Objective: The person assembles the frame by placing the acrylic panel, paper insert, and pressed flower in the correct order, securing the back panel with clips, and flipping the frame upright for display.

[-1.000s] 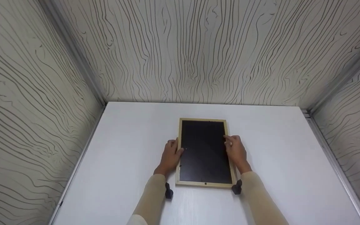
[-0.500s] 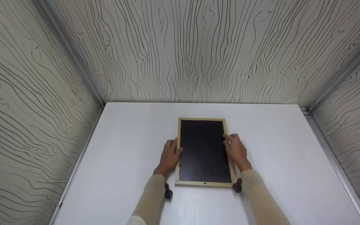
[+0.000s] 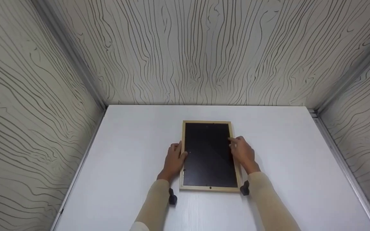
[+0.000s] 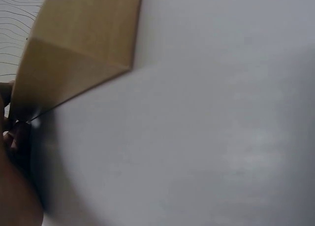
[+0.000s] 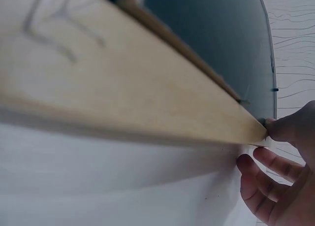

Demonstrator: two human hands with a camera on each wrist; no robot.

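A picture frame (image 3: 209, 189) with a pale wooden border and black backing board (image 3: 208, 154) lies back side up on the white table. Small dark tabs show along its inner edge. My left hand (image 3: 173, 160) grips the frame's left side, thumb over the border and fingers along the outside. In the left wrist view only the frame's wooden corner (image 4: 83, 48) and part of the hand show. My right hand (image 3: 243, 152) holds the right side. In the right wrist view, one fingertip (image 5: 280, 130) presses at the inner edge by a small dark tab, with other fingers bent beside the outer side.
The white table (image 3: 133, 138) extends around the frame. Walls with a wood-grain line pattern (image 3: 191, 51) stand behind and on both sides, joined by grey metal posts (image 3: 72, 54). Black wrist mounts (image 3: 172, 197) sit below both hands.
The view has shifted slightly. My right hand and wrist have tilted a little while staying at the same tab area; the left hand and the picture frame look still.
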